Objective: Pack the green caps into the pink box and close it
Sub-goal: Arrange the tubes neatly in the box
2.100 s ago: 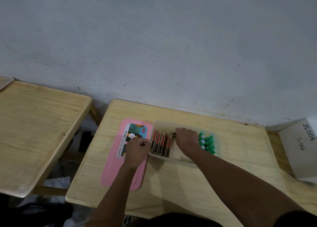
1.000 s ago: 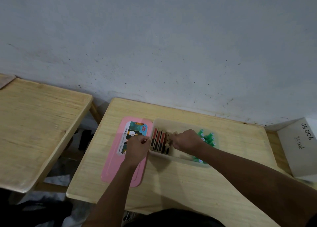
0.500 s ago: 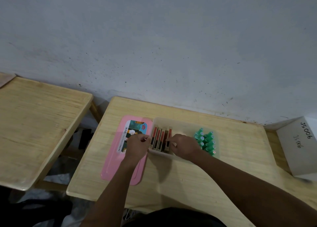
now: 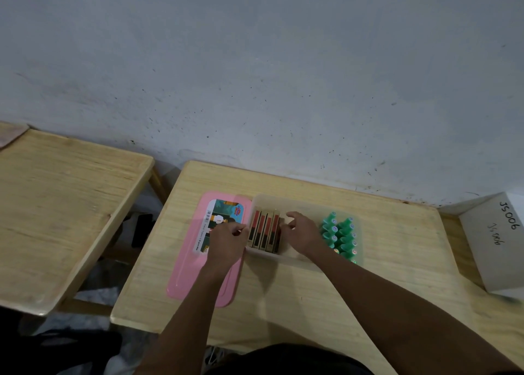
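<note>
The right hand (image 4: 302, 234) has slid left, fingers loose by the red-and-tan slabs (image 4: 265, 231); left hand (image 4: 226, 243) pinches the translucent box's (image 4: 300, 203) wall. Green ridged caps (image 4: 340, 237) sit inside; pink lid (image 4: 195, 264) still off.

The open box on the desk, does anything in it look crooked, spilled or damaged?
Nothing stands out. The green caps stand in tidy rows at the right end of the box, the red-faced packs stand upright at the left, and the pink lid lies flat beside it.

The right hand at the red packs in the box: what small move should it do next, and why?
Probably the right hand should press the red packs leftward, upright against the box wall; they lean, the green caps already stand inside, and the pink lid lies off.
</note>
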Motion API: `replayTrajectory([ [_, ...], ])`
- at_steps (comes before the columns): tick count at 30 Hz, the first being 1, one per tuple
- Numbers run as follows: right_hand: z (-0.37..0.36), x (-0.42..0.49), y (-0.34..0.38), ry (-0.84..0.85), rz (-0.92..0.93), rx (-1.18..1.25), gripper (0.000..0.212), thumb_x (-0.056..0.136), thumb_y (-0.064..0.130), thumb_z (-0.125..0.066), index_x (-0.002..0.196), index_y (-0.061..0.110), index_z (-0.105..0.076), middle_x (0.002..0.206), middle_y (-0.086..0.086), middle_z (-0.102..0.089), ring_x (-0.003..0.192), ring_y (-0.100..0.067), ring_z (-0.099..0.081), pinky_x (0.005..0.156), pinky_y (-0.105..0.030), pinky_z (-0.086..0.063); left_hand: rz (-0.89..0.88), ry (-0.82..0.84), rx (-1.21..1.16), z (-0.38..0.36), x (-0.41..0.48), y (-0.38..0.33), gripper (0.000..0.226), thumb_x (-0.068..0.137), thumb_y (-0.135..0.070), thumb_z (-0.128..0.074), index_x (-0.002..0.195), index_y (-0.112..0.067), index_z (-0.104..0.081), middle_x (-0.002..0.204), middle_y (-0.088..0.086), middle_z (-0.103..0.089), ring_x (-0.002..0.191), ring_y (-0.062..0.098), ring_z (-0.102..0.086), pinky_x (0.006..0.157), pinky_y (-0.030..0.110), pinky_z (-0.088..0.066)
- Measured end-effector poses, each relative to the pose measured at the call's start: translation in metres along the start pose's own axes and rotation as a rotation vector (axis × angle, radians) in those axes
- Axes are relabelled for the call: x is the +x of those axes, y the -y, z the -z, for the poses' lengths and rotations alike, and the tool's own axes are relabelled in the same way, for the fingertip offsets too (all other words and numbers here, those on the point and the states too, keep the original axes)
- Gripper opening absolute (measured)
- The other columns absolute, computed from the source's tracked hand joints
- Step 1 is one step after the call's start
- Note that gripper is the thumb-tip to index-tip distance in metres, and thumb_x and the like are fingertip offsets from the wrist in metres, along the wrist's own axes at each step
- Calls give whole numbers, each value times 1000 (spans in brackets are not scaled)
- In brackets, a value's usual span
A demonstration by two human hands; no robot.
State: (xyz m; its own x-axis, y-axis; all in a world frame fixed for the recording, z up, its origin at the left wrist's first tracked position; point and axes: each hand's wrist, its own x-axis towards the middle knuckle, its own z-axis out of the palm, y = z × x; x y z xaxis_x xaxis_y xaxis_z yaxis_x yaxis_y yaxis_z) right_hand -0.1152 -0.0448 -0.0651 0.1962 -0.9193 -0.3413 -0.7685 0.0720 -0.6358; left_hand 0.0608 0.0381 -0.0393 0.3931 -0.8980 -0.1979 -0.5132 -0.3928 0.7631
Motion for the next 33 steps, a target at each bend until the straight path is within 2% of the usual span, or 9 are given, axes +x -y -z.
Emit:
replayTrajectory([
  [3, -4, 8, 1, 76, -23, 8, 55, 95, 28, -56, 146, 17, -38, 113, -6, -69, 99, -18, -61, 80, -25, -43, 11, -3, -8, 0, -1, 0, 29, 91, -19, -59, 116, -5, -66, 112, 11, -70, 93, 11, -61, 79, 20, -47],
  [8, -1, 18, 2, 194, 9, -30, 59, 94, 22, -53, 149, 18, -33, 97, -3, -63, 84, -11, -54, 75, -24, -40, 23, -2, -27, -1, -1, 0, 29, 91, -20, -60, 116, -6, -66, 110, 10, -71, 95, 14, -65, 78, 17, -46],
  [12, 4, 22, 3, 242, 47, -35, 54, 95, 24, -51, 147, 21, -37, 84, 12, -45, 64, 4, -37, 58, -13, -31, 22, 3, -31, 0, -1, 0, 28, 91, -20, -59, 115, -7, -67, 110, 9, -71, 93, 12, -65, 77, 16, -46],
  [18, 8, 16, -2, 237, 85, -101, 50, 93, 29, -56, 142, 27, -44, 75, 13, -54, 69, -5, -52, 61, -22, -39, 18, 9, -56, -1, -1, 1, 28, 91, -18, -59, 115, -5, -66, 109, 10, -71, 87, 8, -61, 73, 12, -43],
  [21, 9, 13, -5, 168, 69, -80, 52, 92, 30, -57, 142, 26, -43, 90, 4, -61, 81, -13, -58, 68, -26, -43, 20, 8, -61, 0, -1, 2, 27, 91, -18, -59, 114, -5, -67, 107, 9, -72, 87, 9, -62, 72, 11, -43],
  [25, 4, 6, -4, 104, -27, 103, 29, 89, 29, -65, 116, 20, -61, 84, 0, -65, 68, -9, -59, 56, -21, -40, 21, 8, -53, -1, -1, 1, 26, 92, -18, -59, 113, -6, -67, 106, 8, -72, 79, 5, -60, 55, 5, -43],
  [28, -3, 1, -2, 82, -49, 121, 7, 86, 27, -69, 83, 21, -69, 78, 1, -71, 65, -9, -63, 64, -24, -48, 22, 3, -57, -1, -2, 1, 27, 91, -16, -59, 115, -5, -66, 107, 9, -71, 76, 2, -57, 52, 1, -42],
  [30, -8, -1, 2, 107, -36, 110, 17, 86, 19, -67, 70, 24, -66, 74, 0, -72, 56, -5, -62, 65, -25, -51, 21, 2, -62, -2, -2, 1, 27, 91, -16, -59, 116, -5, -66, 107, 9, -71, 72, -2, -55, 52, -1, -41],
  [33, -10, -2, 8, 138, -47, 119, 19, 85, 11, -67, 71, 24, -64, 73, -2, -71, 50, -6, -62, 62, -24, -54, 17, 11, -61, -2, -1, 2, 28, 92, -17, -58, 116, -5, -65, 105, 10, -71, 65, -7, -52, 51, -2, -40],
])
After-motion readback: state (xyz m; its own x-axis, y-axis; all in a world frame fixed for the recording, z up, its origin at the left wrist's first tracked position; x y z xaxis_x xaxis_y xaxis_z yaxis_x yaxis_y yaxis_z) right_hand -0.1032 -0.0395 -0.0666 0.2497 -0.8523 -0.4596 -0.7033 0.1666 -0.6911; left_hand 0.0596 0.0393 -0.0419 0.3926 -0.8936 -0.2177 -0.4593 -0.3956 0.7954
